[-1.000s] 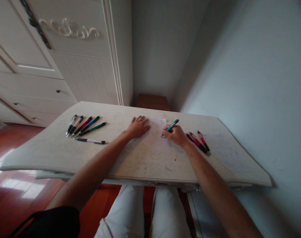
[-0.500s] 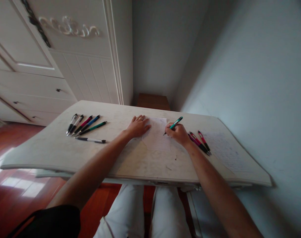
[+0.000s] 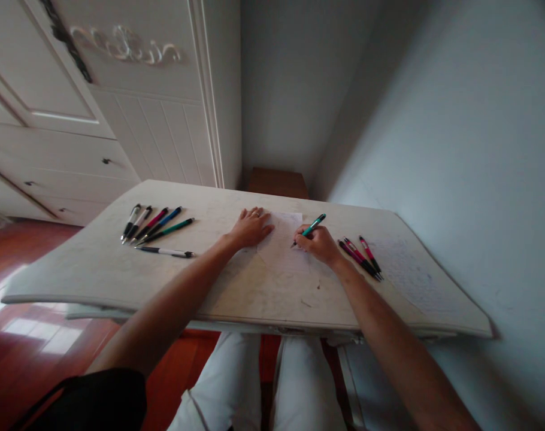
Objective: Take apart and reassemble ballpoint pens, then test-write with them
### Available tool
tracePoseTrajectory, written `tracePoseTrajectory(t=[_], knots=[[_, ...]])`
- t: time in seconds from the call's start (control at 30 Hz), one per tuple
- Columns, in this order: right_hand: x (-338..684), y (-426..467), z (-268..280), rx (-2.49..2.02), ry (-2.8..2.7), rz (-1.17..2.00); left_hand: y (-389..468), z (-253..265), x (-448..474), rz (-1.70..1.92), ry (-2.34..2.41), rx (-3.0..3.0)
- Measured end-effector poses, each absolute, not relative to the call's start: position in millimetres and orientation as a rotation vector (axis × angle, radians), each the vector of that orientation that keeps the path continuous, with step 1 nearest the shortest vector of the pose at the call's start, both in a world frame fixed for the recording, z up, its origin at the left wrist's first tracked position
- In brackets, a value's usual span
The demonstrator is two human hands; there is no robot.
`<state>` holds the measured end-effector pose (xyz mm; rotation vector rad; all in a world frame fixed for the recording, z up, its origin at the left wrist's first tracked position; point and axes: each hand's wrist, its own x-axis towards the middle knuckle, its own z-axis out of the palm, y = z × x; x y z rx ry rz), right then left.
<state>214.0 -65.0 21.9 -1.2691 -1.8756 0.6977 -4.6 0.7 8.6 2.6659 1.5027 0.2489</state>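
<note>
My right hand (image 3: 317, 243) grips a green pen (image 3: 314, 224), its tip down at a sheet of paper (image 3: 281, 254) in the middle of the desk. Faint lines of writing show on that sheet. Lying flat with fingers spread, my left hand (image 3: 251, 228) rests over the sheet's left edge and holds nothing. Close to the right of my right hand lie several pink and purple pens (image 3: 362, 258), beside a second sheet covered in handwriting (image 3: 409, 272).
On the desk's left side several pens (image 3: 152, 226) are fanned out, with a white and black pen (image 3: 164, 252) just below them. A wall (image 3: 470, 179) borders the desk (image 3: 236, 299) on the right. A white cabinet (image 3: 156, 131) stands behind it at the left.
My right hand and the green pen have shifted slightly left across the sheet. My left hand stays in place.
</note>
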Motion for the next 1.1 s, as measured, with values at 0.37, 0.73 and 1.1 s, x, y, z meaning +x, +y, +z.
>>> tracePoseTrajectory(t=[0.37,0.73,1.1], knots=[[212.7,-67.0,20.2,-1.225,-1.872,0.837,0.0,8.7,-4.6,0.252,1.498,2.663],[212.3,-67.2,21.3,-1.245,-1.831,0.868,0.7,9.0,-4.2,0.267,1.488,2.663],[214.9,-65.5,23.3,-1.281,-1.804,0.763,0.8,8.7,-4.2,0.257,1.484,2.668]])
